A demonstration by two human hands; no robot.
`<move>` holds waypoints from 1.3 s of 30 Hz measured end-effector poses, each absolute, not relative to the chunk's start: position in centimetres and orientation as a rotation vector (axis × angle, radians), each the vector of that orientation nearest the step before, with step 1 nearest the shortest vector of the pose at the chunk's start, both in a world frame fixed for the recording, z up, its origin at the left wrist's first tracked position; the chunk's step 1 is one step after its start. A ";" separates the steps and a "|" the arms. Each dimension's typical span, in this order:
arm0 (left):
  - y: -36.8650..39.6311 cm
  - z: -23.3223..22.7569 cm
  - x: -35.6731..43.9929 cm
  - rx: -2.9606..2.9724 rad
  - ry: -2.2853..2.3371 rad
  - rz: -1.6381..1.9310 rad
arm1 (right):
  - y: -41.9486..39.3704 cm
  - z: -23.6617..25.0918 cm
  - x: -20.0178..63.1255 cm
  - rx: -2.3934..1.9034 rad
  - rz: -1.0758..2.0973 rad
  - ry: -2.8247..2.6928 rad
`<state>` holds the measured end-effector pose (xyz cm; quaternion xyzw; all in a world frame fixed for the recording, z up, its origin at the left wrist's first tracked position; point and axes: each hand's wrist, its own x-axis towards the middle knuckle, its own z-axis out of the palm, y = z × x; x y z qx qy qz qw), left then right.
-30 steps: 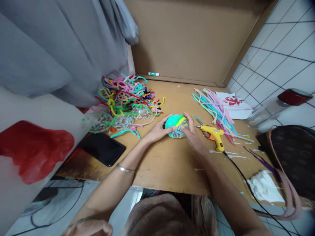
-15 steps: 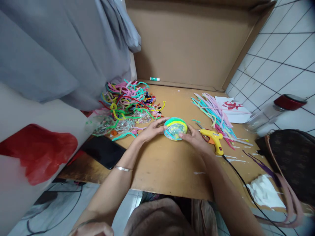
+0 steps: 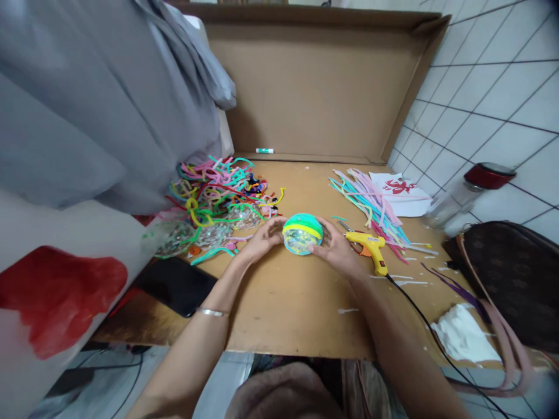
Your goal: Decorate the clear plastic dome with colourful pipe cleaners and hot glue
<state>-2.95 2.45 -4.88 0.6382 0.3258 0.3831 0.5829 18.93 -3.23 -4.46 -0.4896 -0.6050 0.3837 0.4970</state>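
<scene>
Between my two hands, over the middle of the table, is a round ball (image 3: 302, 240) with a clear lower part and bands of turquoise, green and yellow pipe cleaner around its top. My left hand (image 3: 265, 238) grips its left side, thumb toward me and fingers behind. On the opposite side my right hand (image 3: 332, 244) holds it, with the thumb on the clear front. A yellow hot glue gun (image 3: 371, 247) lies just right of my right hand. To the left of my left hand are clear plastic pieces (image 3: 213, 234) edged with pipe cleaners.
A tangled heap of pipe cleaners (image 3: 222, 180) lies at the back left, near a black phone (image 3: 177, 285). Straight pipe cleaners (image 3: 371, 201), a bottle (image 3: 469, 192), a dark bag (image 3: 502, 285) and white tissue (image 3: 465, 331) are on the right. Cardboard (image 3: 301, 87) stands behind.
The ball has been tilted in my hands, so its turquoise and green top and level yellow band show more. The whole view has shifted slightly.
</scene>
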 end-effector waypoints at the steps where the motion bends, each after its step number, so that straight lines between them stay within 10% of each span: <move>1: 2.4 -4.7 -3.0 1.496 0.750 0.899 | -3.2 -4.6 18.9 -1.202 0.891 -1.479; 9: 1.1 -3.9 -1.7 1.765 0.808 0.866 | -3.5 -4.1 19.0 -1.217 0.665 -1.649; 17: 2.1 -4.6 -1.6 1.560 0.935 1.094 | -8.6 -4.9 25.0 -2.064 -0.287 -1.425; 39: -2.8 -6.1 4.0 1.996 0.902 1.133 | -9.4 -6.0 25.8 -1.855 -0.354 -1.394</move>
